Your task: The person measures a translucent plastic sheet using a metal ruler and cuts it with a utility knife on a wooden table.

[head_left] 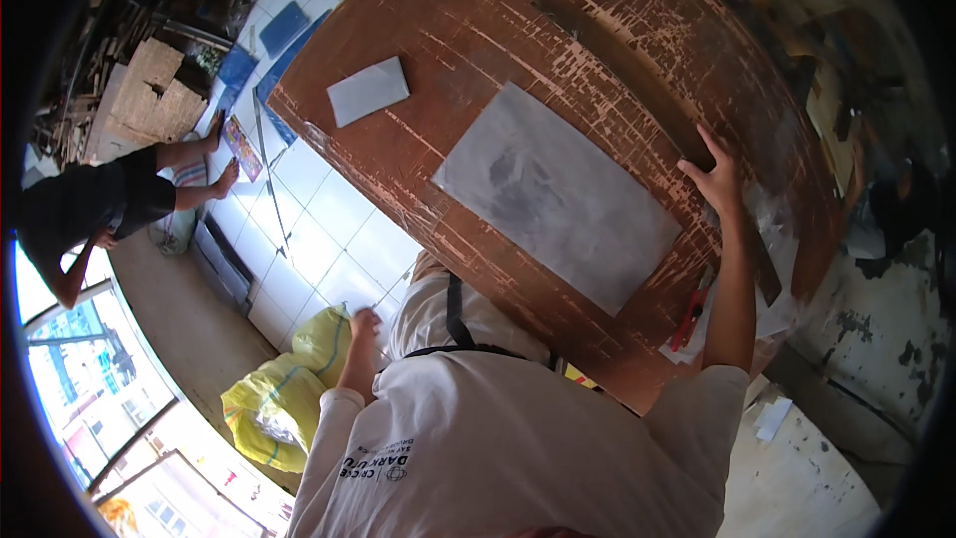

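My right hand (715,174) rests at the right part of the brown worn table (448,70), thumb and fingers around the edges of a long dark flat strip (622,65). The strip lies slantwise across the scratched top. Beside it is a grey rectangular sheet (558,199) with a darker smudge. Farther left lies a small grey rectangular piece (368,92). A red cutter (689,321) is near my right forearm, close to some clear plastic (777,239). My left hand (365,324) hangs low, off the table, with curled fingers and nothing visible in it.
A yellow sack (284,389) stands on the floor by my left hand. At the left, a barefoot person in dark clothes (90,199) is near a long thin bar (267,169) on white tiles (344,204). Scrap boards (149,100) are piled behind.
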A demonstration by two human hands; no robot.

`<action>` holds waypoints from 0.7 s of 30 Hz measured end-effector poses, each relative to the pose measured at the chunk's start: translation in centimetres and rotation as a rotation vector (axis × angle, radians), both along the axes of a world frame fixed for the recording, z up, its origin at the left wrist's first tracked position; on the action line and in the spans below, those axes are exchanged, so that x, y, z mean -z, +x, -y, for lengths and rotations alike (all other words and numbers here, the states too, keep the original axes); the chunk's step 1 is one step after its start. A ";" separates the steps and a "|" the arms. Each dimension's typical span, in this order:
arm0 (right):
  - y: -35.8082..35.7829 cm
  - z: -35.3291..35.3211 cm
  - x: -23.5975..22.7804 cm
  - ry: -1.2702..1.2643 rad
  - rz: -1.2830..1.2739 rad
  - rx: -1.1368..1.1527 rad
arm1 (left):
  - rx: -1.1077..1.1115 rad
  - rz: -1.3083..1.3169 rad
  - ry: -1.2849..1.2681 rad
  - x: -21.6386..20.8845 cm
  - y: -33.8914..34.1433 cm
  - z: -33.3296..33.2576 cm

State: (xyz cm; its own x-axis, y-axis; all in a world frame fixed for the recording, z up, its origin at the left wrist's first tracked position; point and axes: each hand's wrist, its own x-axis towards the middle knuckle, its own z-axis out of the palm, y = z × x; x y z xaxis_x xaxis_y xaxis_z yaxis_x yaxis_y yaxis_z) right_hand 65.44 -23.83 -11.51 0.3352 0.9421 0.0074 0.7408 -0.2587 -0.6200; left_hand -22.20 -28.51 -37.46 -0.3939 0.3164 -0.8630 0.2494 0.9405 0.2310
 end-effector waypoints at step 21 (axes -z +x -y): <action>-31.9 -3.4 -36.1 0.215 -0.014 -1.328 | 0.312 -0.078 0.050 -2.4 0.5 -30.6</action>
State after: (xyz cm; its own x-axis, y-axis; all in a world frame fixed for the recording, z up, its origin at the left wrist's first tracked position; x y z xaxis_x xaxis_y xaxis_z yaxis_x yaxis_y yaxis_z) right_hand 33.49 -20.44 24.60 -0.8227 0.5326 0.1987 0.3468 0.7473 -0.5668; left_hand -21.65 2.05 -35.06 -0.3357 0.4733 -0.8144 0.5423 0.8040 0.2438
